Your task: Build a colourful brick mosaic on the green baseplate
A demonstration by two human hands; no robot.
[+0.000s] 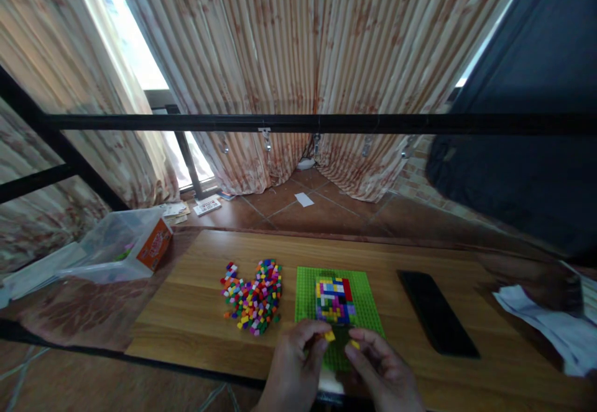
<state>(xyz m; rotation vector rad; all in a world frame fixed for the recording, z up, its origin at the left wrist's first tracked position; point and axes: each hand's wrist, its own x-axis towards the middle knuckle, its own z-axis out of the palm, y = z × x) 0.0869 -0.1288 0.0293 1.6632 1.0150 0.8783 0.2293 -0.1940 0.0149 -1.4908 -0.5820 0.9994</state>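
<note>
A green baseplate lies on the wooden board, with a patch of many-coloured toy bricks built up on its middle. Over the plate's near edge, my left hand pinches a small yellow brick between thumb and forefinger. My right hand, just to the right, grips another yellow brick in its fingertips. The two hands are a short way apart, and the bricks do not touch. Left of the plate is a loose heap of small coloured bricks.
A dark flat slab, perhaps a phone or case, lies right of the plate on the wooden board. Crumpled white paper is at far right. A clear plastic bin stands at left. A black metal rail crosses in front of the curtains.
</note>
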